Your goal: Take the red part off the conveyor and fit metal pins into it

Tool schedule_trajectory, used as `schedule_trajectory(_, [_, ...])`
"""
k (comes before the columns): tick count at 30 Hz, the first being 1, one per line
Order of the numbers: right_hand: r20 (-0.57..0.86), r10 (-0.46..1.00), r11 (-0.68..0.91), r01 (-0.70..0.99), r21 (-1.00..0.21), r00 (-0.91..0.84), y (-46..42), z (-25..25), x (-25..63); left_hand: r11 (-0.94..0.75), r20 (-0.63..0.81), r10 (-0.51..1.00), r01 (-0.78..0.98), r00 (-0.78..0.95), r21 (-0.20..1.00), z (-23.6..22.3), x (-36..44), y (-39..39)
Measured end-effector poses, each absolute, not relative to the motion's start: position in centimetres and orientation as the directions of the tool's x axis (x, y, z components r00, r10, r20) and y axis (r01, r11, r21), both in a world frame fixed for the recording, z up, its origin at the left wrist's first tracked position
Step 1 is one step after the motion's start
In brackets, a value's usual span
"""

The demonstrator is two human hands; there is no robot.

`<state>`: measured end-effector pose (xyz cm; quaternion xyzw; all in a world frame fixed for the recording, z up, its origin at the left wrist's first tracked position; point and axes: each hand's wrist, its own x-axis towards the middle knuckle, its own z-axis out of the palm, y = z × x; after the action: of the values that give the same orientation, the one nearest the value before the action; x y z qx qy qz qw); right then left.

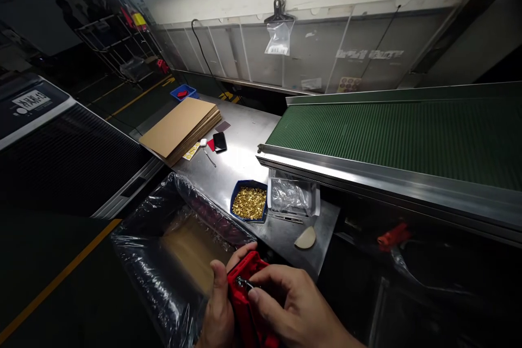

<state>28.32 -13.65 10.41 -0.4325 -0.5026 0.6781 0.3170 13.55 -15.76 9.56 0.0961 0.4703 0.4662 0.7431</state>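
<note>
Gripping a red plastic part (244, 296) low at the near edge of the view, the left hand (218, 310) is wrapped round its left side with the thumb laid up its face, while the right hand (293, 304) is closed over its top, thumb and forefinger pinched on a small metal piece (243, 283) seated in it. Both grips are clenched, not released. The red part is judged stiff, light and fairly smooth, so it is best held by its broad sides, as it is now; the metal piece is judged tiny and easily dropped, and is best taken by fingertip pinch. Just left of the grip and below it, a carton lined with a clear plastic bag (171, 239) is seen. Beyond the grip, on the steel bench (240, 157), a blue tray of small brass-coloured pieces (249, 202) is set beside a clear box of plastic bags (292, 197), with a pale wedge-shaped scrap (305, 238) nearer. Farther left, a stack of flat cardboard (181, 128) and a dark phone (219, 141) are laid. To the right, a green conveyor belt (399, 130) runs away. On the far wall a clipped bag (279, 35) is hung; its label, and the writing elsewhere, cannot be read.
</note>
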Motion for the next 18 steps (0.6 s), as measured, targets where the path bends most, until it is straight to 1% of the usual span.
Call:
schedule_trajectory(6, [-0.285, 0.856, -0.317, -0.004, -0.948, -0.431, -14.0, 10.0, 28.4, 0.562, -0.610, 0.786, -0.526, 0.099, 0.638, 9.4, 13.5, -15.9])
schedule_trajectory(9, [-0.246, 0.873, -0.275, -0.008, -0.962, -0.421, -14.2, 9.8, 28.4, 0.539, -0.588, 0.803, -0.532, 0.091, 0.653, 9.2, 13.5, -15.9])
schedule_trajectory(12, [-0.190, 0.908, -0.210, -0.011, -0.978, -0.374, -14.1, 9.8, 28.6, 0.543, -0.594, 0.798, -0.551, 0.103, 0.634, 8.9, 13.5, -16.0])
schedule_trajectory(14, [-0.121, 0.939, -0.129, -0.004, -0.992, -0.322, -14.0, 9.8, 29.1, 0.559, -0.614, 0.781, -0.564, 0.112, 0.608, 8.8, 13.5, -16.0])
schedule_trajectory(15, [-0.064, 0.952, -0.065, 0.006, -0.998, -0.301, -13.9, 9.7, 29.4, 0.566, -0.622, 0.774, -0.573, 0.120, 0.593, 8.8, 13.5, -15.9])
schedule_trajectory(17, [0.099, 0.952, 0.122, 0.063, -0.990, -0.291, -13.7, 9.6, 30.0, 0.575, -0.633, 0.760, -0.608, 0.150, 0.547, 9.1, 13.5, -15.9])
schedule_trajectory(18, [0.194, 0.932, 0.238, 0.114, -0.965, -0.305, -13.6, 9.5, 30.2, 0.579, -0.638, 0.751, -0.634, 0.170, 0.513, 9.3, 13.6, -15.8])
